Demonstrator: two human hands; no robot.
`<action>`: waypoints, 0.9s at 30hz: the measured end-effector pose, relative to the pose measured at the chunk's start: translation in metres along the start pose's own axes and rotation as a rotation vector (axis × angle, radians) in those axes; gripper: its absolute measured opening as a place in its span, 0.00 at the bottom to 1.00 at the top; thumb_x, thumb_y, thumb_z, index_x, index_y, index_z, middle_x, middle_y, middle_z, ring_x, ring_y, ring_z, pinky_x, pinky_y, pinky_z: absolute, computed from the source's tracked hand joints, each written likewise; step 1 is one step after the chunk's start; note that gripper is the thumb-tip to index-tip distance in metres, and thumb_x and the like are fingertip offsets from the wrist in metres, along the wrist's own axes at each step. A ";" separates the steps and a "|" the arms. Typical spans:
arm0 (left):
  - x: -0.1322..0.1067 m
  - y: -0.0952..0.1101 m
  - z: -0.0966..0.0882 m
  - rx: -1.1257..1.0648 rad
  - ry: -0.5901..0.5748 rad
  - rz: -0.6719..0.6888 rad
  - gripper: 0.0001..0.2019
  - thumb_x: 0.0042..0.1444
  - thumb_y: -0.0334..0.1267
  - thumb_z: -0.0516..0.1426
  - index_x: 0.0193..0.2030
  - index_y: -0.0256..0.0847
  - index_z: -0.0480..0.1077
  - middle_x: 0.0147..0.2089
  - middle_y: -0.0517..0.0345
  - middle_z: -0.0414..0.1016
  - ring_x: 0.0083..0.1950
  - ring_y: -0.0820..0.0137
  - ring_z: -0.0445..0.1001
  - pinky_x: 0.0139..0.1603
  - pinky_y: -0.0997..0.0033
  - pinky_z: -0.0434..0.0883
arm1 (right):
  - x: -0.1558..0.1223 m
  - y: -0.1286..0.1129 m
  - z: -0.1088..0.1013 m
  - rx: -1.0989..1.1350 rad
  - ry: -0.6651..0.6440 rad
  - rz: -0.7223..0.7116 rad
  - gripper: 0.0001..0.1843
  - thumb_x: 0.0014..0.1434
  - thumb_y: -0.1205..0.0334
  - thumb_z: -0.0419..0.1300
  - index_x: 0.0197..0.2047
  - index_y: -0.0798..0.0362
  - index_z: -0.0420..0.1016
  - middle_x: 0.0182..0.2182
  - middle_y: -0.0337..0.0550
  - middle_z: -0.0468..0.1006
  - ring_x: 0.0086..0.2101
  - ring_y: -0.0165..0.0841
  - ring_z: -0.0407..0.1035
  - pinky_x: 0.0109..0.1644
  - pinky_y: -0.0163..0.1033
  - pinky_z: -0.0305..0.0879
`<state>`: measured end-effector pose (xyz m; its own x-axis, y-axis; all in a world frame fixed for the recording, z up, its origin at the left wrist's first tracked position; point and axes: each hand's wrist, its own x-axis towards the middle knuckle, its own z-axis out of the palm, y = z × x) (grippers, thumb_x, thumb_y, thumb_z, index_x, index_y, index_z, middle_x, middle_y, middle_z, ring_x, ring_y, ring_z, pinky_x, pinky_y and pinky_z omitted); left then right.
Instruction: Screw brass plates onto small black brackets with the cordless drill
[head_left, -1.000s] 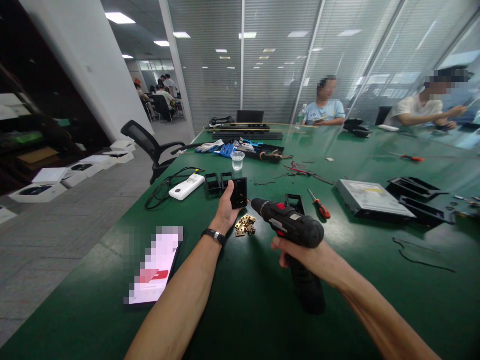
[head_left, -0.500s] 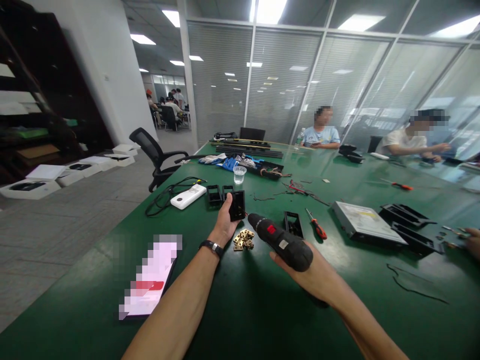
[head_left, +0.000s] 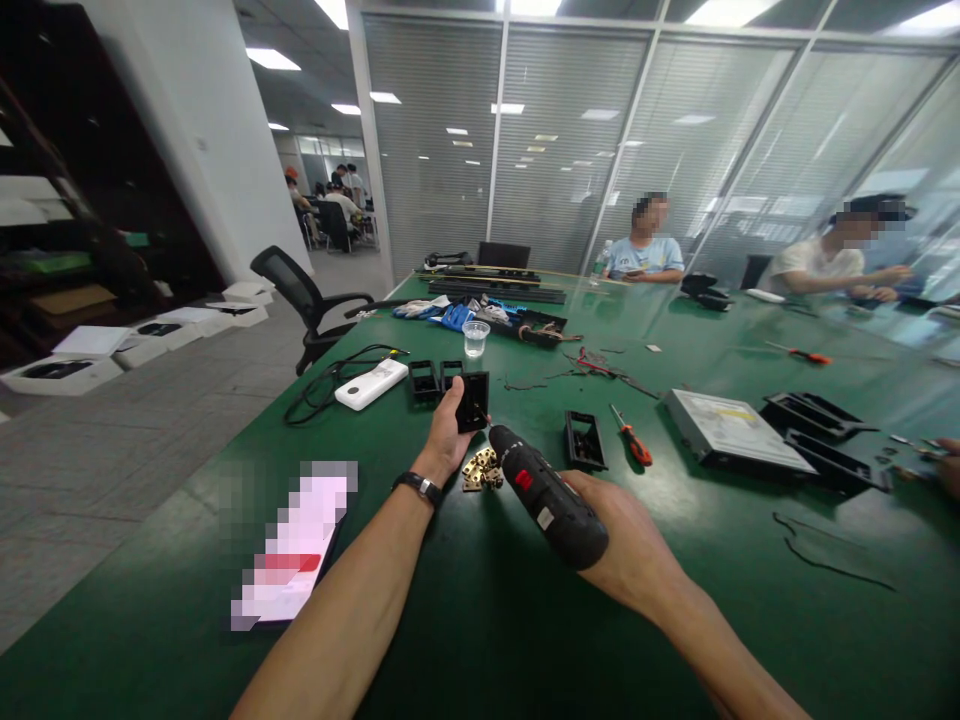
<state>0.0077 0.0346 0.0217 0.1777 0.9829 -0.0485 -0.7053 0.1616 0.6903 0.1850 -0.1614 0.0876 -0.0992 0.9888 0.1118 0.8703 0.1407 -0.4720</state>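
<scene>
My left hand [head_left: 448, 437] grips a black plastic housing [head_left: 472, 400], held upright above the table with its hollow side towards me. In my right hand [head_left: 626, 530] is a black cordless drill [head_left: 551, 500] with a red switch. Its tip points up and left at the housing's lower right part; whether the bit touches it I cannot tell. Just below lies a small heap of brass-coloured metal pieces [head_left: 482, 470]. Two more black housings, one of them this frame [head_left: 424, 382], stand behind my left hand. Another black housing [head_left: 585, 440] with small dark parts inside sits right of the drill.
On the green table [head_left: 480, 620] lie a phone [head_left: 300, 545], a white power bank [head_left: 371, 385] with a cable, a plastic cup [head_left: 475, 340], gloves [head_left: 454, 315], a screwdriver [head_left: 636, 445] and a metal disc drive [head_left: 731, 430]. A co-worker's hand [head_left: 949, 465] is at the right edge.
The drill has swung from nearly level to a steeper angle, its rear lower and its tip still by the housing. My left hand keeps hold of the housing. The whole view has shifted slightly.
</scene>
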 end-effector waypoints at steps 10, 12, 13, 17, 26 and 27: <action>-0.002 -0.001 0.000 0.023 -0.007 -0.011 0.24 0.54 0.57 0.68 0.46 0.38 0.76 0.39 0.51 0.79 0.36 0.66 0.76 0.41 0.63 0.74 | -0.001 0.000 -0.007 0.057 -0.029 0.033 0.05 0.56 0.60 0.61 0.37 0.49 0.74 0.32 0.43 0.80 0.33 0.38 0.73 0.35 0.41 0.59; -0.002 0.000 0.001 0.014 -0.005 -0.011 0.24 0.54 0.57 0.68 0.46 0.38 0.76 0.39 0.51 0.79 0.36 0.66 0.76 0.41 0.63 0.74 | 0.000 0.000 -0.007 0.067 -0.036 0.037 0.05 0.57 0.60 0.61 0.37 0.49 0.74 0.32 0.43 0.80 0.33 0.38 0.73 0.35 0.40 0.59; -0.002 0.000 0.001 0.012 -0.004 -0.010 0.23 0.54 0.56 0.68 0.45 0.38 0.76 0.39 0.51 0.79 0.36 0.66 0.76 0.41 0.64 0.74 | 0.000 0.000 -0.007 0.068 -0.040 0.041 0.05 0.57 0.60 0.61 0.37 0.49 0.74 0.32 0.43 0.80 0.32 0.38 0.73 0.34 0.40 0.58; -0.002 0.000 0.002 0.008 -0.006 -0.004 0.23 0.55 0.56 0.68 0.45 0.38 0.77 0.40 0.51 0.79 0.37 0.67 0.76 0.41 0.64 0.74 | 0.001 -0.001 -0.005 0.041 -0.043 0.029 0.04 0.57 0.59 0.61 0.36 0.50 0.73 0.32 0.44 0.80 0.32 0.38 0.73 0.34 0.40 0.58; -0.003 0.001 0.003 -0.005 0.000 0.000 0.22 0.55 0.55 0.68 0.45 0.38 0.76 0.41 0.52 0.79 0.37 0.67 0.76 0.40 0.65 0.74 | 0.001 -0.001 -0.006 0.062 -0.046 0.023 0.04 0.58 0.59 0.60 0.36 0.49 0.74 0.30 0.43 0.80 0.32 0.38 0.74 0.33 0.39 0.59; -0.003 0.001 0.003 -0.004 0.001 -0.002 0.22 0.55 0.55 0.68 0.45 0.38 0.76 0.40 0.52 0.79 0.37 0.67 0.76 0.40 0.65 0.74 | 0.001 -0.001 -0.006 0.059 -0.049 0.027 0.04 0.58 0.59 0.60 0.35 0.49 0.74 0.30 0.43 0.80 0.31 0.38 0.74 0.33 0.39 0.59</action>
<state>0.0083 0.0314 0.0245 0.1784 0.9827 -0.0506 -0.7078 0.1639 0.6871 0.1867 -0.1610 0.0941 -0.1007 0.9933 0.0564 0.8434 0.1152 -0.5248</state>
